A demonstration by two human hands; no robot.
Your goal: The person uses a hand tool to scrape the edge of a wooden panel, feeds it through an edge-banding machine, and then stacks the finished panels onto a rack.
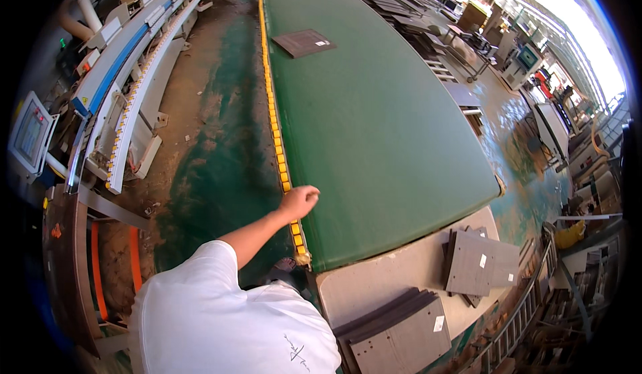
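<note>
My left hand [299,202] is held over the near left edge of a wide green conveyor belt [374,126]. Its fingers are curled into a loose fist, and I see nothing in them. Just beneath and beside it runs a strip of yellow rollers [275,133] along the belt's left side. Farther up the belt lies one flat brown-grey panel [301,43] with a small white label. My right hand is out of the picture.
Past the belt's near end, a pale table [341,294] bears a stack of brown panels [408,340] and another overlapping pile [471,260]. At left stand a long machine with a roller rail [127,120] and a control screen [31,133]. A ladder-like rack [515,327] is at lower right.
</note>
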